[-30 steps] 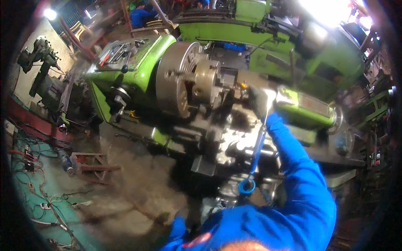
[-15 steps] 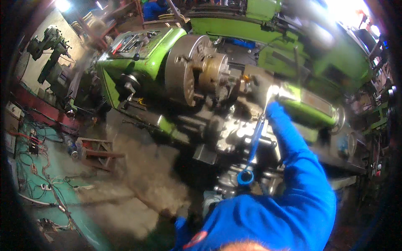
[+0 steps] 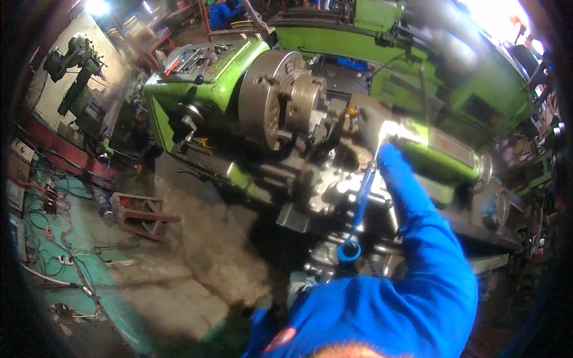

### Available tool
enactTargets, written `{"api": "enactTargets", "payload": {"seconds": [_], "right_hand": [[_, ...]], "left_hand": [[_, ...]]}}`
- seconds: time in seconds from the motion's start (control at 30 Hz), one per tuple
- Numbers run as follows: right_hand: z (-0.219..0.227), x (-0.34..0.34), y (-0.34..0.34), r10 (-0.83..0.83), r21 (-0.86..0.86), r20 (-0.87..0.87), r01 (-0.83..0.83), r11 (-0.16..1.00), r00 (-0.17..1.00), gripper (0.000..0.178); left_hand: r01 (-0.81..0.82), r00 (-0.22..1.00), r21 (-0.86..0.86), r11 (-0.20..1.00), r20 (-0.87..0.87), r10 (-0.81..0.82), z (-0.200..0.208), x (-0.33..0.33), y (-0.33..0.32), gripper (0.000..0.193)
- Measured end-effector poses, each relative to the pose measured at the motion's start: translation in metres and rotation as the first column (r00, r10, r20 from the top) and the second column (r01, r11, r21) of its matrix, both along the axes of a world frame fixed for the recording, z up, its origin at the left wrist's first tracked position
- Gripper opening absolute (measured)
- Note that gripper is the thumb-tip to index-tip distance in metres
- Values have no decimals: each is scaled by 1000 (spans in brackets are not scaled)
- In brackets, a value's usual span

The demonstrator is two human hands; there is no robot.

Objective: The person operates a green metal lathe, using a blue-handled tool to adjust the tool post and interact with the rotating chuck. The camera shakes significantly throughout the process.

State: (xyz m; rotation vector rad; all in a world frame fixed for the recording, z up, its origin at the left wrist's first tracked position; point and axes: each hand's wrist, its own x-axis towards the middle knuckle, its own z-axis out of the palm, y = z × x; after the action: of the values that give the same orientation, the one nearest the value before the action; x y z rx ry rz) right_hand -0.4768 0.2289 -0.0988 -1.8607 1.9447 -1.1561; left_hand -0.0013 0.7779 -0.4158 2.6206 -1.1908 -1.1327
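My right arm, in a blue sleeve, reaches forward to the green tailstock (image 3: 441, 149) of a large lathe. Strong glare washes out my right hand (image 3: 390, 130) at its near end, so the fingers cannot be made out. Just below that hand hangs a long blue tool (image 3: 362, 200) with a ring at its lower end, over the bright metal carriage (image 3: 328, 188). Whether the hand grips it does not show. Low beside my body, my left hand (image 3: 262, 302) is dark and blurred, its fingers unclear. Left of the tailstock is the big round chuck (image 3: 256, 98).
Hand tools (image 3: 194, 59) lie on the green headstock (image 3: 218, 89). A brown metal step frame (image 3: 140, 215) stands on the floor at left, near tangled cables (image 3: 51, 206). Behind is another green machine (image 3: 334, 42). A person in blue (image 3: 222, 15) is far back.
The view has shifted slightly, and the machine appears a little to the right at its left end. The chuck looks sharper and greyer. My right arm stays at the tailstock.
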Motion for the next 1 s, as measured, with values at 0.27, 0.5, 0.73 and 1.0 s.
{"api": "enactTargets", "payload": {"seconds": [0.27,0.5,0.73,1.0], "right_hand": [[-29,-38,21,-92,42,105,88,995,990,40],[-7,-69,62,42,-188,-82,-57,980,996,40],[10,-39,77,13,-81,325,14,997,946,36],[16,13,18,-108,9,191,109,994,976,30]], "left_hand": [[108,987,-449,887,154,-42,81,-9,-281,66],[269,935,-552,789,346,-77,94,-6,-440,73],[408,861,-216,887,415,-294,123,-16,-414,77],[388,893,-424,819,393,-219,80,7,-349,78]]}}
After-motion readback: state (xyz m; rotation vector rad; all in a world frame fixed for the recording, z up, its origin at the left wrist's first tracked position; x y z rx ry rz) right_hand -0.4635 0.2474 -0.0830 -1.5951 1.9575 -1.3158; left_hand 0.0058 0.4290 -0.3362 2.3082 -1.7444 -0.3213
